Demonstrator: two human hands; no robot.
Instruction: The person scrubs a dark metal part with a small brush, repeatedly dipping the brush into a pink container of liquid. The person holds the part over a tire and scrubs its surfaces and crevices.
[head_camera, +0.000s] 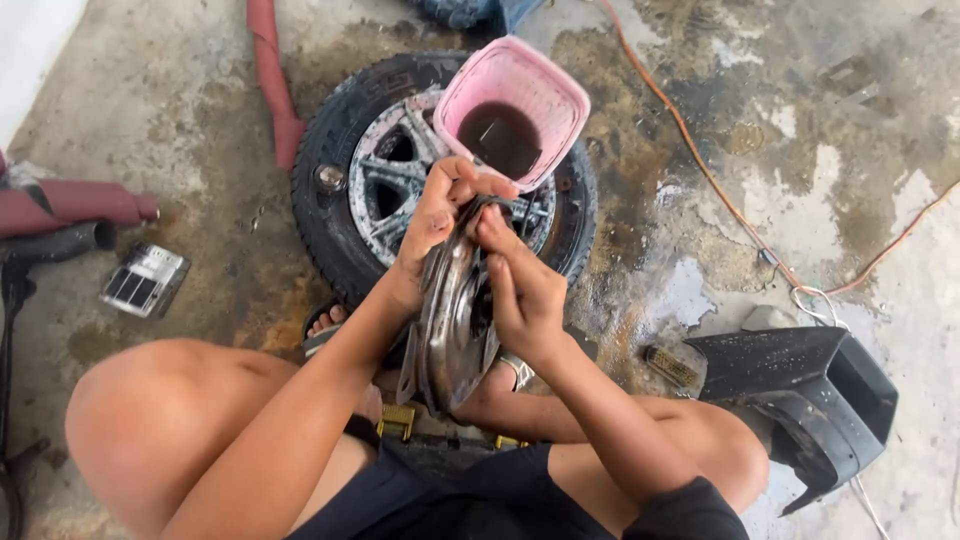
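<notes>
The left hand (432, 222) was clenched on the upper rim of a round, dished metal plate (450, 330), fingers curled over the edge and thumb pressed to its face. The right hand (515, 290) grasped the same plate from the other side, fingertips pinched at the top edge just beside the left grip. The plate stood nearly on edge between the 2 hands, above the person's knees; its surface was dull grey steel, greasy and rust-stained, with a smooth curved lip.

Just beyond both grips lay a small wheel (350, 190) flat on the floor (760, 200), with a black knobbly rubber tyre and a silvery spoked alloy hub, scuffed and dirty. On that wheel, directly past the fingertips, sat a pink plastic basket (555, 90), squarish with rounded corners and a ribbed, slotted wall, dark liquid pooled in its bottom.

Well to the right of the right grip rested a black moulded plastic cover (800, 390), angular and dusty. A thin orange cable (700, 160) snaked across the stained, wet concrete floor beyond it. Far left of the left grip lay a small rectangular ribbed metal part (145, 280) and a maroon padded piece (70, 200); a maroon hose (270, 80) ran up beside the tyre. Below the grips, a sandalled foot (325, 325) showed near the tyre's edge.
</notes>
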